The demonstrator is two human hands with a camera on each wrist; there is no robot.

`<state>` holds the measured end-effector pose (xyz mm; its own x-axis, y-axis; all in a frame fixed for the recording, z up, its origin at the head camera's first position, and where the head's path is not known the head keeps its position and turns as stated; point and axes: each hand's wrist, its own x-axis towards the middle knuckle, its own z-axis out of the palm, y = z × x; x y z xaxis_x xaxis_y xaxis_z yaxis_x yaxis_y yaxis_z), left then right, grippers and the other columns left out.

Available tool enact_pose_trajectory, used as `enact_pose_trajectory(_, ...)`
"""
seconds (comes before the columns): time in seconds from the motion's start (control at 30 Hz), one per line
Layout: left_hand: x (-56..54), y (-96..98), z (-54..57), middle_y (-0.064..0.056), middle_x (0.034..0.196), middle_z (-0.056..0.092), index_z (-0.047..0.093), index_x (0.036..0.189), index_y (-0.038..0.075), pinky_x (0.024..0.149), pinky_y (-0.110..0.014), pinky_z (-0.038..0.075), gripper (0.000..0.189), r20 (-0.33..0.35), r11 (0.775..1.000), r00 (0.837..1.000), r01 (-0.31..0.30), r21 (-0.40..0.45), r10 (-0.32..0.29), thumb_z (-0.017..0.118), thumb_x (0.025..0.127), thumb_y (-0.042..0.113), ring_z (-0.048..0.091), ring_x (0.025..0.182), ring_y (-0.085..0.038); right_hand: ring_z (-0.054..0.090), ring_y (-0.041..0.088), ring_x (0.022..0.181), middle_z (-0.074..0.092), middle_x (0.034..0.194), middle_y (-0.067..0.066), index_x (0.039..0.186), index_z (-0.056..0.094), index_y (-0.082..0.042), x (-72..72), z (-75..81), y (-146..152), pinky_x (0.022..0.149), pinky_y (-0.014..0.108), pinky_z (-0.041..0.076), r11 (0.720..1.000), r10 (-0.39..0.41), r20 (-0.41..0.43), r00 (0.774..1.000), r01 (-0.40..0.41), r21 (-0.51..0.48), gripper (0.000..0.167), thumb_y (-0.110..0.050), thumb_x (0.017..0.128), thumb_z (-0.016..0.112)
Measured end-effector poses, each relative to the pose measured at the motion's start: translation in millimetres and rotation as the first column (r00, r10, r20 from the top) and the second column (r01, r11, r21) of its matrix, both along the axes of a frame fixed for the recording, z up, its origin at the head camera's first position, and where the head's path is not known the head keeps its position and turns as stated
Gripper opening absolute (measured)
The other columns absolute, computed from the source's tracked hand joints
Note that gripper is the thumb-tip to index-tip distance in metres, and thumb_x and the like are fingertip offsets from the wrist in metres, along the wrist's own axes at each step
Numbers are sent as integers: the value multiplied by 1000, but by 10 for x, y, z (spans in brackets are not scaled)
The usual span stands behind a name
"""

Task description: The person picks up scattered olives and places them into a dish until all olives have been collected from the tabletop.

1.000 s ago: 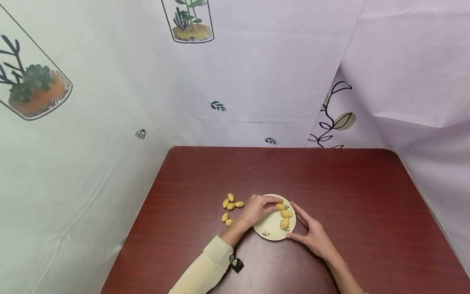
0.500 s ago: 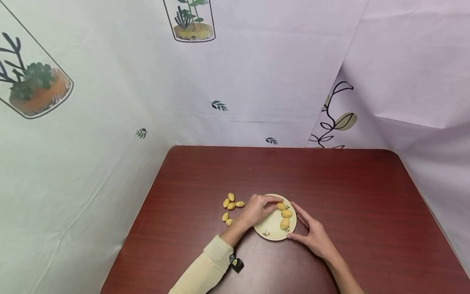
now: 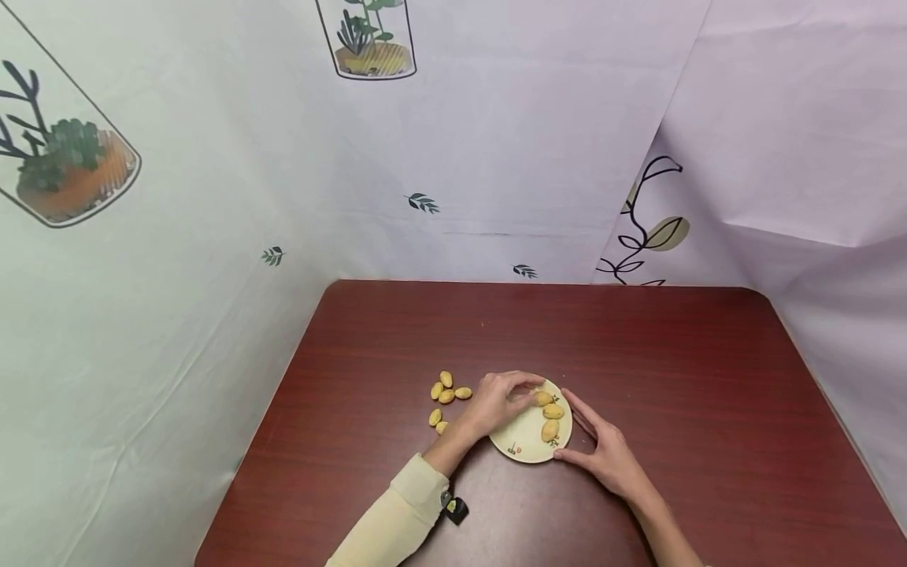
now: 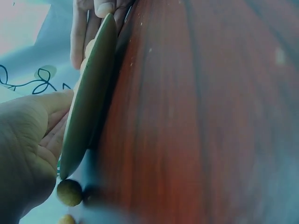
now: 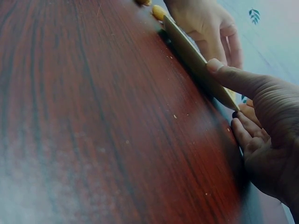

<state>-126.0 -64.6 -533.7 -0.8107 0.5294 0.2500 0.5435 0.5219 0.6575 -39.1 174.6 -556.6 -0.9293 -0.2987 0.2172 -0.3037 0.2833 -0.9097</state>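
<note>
A round cream plate (image 3: 520,441) with small printed decorations sits on the table. Three small yellow oval pieces, nut-like in shape, lie along its right side; the uppermost yellow piece (image 3: 543,398) is beside my left thumb tip. My left hand (image 3: 499,402) reaches over the plate from the left, its thumb and forefinger apart around that piece. From the right, my right hand (image 3: 609,457) holds the plate's rim, thumb at the front edge and fingers at the far side. In the right wrist view, the right thumb (image 5: 233,77) presses the rim. The left hand hides part of the plate.
Several more yellow pieces (image 3: 446,396) lie loose on the dark red wooden table (image 3: 397,331) left of the plate. A small black device (image 3: 457,510) is at the left sleeve cuff. Pale printed cloth (image 3: 496,157) hangs behind the table.
The left thumb and forefinger have spread slightly, the forefinger lifting away from the uppermost yellow piece, which stays on the plate. The right hand and plate keep their place.
</note>
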Motion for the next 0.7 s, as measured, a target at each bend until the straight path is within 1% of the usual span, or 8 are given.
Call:
enact_pose_trajectory(0.13, -11, -105, 84, 0, 124, 77, 77, 127, 12, 95, -19, 54, 29, -25, 999, 1000, 4, 49, -3, 80, 98, 15, 74, 108, -10, 39, -3, 146, 42, 164, 23, 162, 39, 0, -5, 1, -8, 115, 12, 31, 1000, 3, -1, 1000, -3, -1, 101, -9, 78, 95)
enact_pose_trajectory(0.27, -40, -272, 188, -1, 126, 76, 76, 128, 10, 96, -27, 58, 31, -48, 995, 999, -5, 103, 10, 80, 97, 10, 73, 114, -14, 39, 0, 146, 42, 164, 24, 162, 39, 1, -6, 2, -17, 115, 12, 31, 1000, 8, -2, 1000, -8, -6, 101, -9, 79, 95)
enact_pose_trajectory(0.37, -69, -440, 265, 0, 127, 76, 75, 131, 10, 100, -31, 57, 34, -67, 994, 997, -38, 107, 45, 80, 97, 10, 70, 120, -15, 40, 3, 147, 42, 164, 24, 162, 39, 1, -5, 7, -22, 115, 12, 31, 1000, 8, -8, 1000, -8, 5, 101, -10, 79, 95)
enact_pose_trajectory(0.47, -92, -635, 335, 1, 129, 75, 73, 134, 11, 102, -35, 56, 36, -66, 992, 994, -80, 101, 87, 79, 98, 12, 68, 124, -17, 40, 6, 147, 42, 164, 24, 162, 39, 1, -5, 18, -24, 115, 13, 31, 1000, 7, -18, 1000, -7, 19, 101, -10, 78, 95)
enact_pose_trajectory(0.5, -95, -704, 351, 1, 129, 75, 73, 134, 11, 96, -36, 59, 37, -61, 990, 993, -96, 100, 102, 79, 98, 12, 69, 123, -19, 40, 7, 147, 42, 164, 24, 162, 39, 1, -7, 22, -24, 115, 13, 32, 1000, 8, -22, 1000, -7, 23, 101, -10, 78, 96)
enact_pose_trajectory(0.6, -100, -906, 386, -1, 130, 74, 71, 137, 10, 88, -45, 61, 38, -35, 986, 991, -123, 109, 128, 78, 99, 11, 70, 121, -26, 39, 5, 147, 43, 163, 23, 162, 39, 0, -8, 38, -24, 115, 11, 31, 998, 2, -40, 999, 1, 59, 103, -10, 77, 96)
enact_pose_trajectory(0.7, -86, -1083, 398, -1, 132, 74, 70, 139, 10, 88, -49, 60, 41, -22, 985, 989, -145, 95, 148, 78, 99, 11, 69, 122, -27, 38, 2, 146, 45, 162, 23, 162, 40, -1, -8, 53, -27, 114, 8, 29, 994, -4, -65, 998, 11, 109, 104, -12, 76, 97)
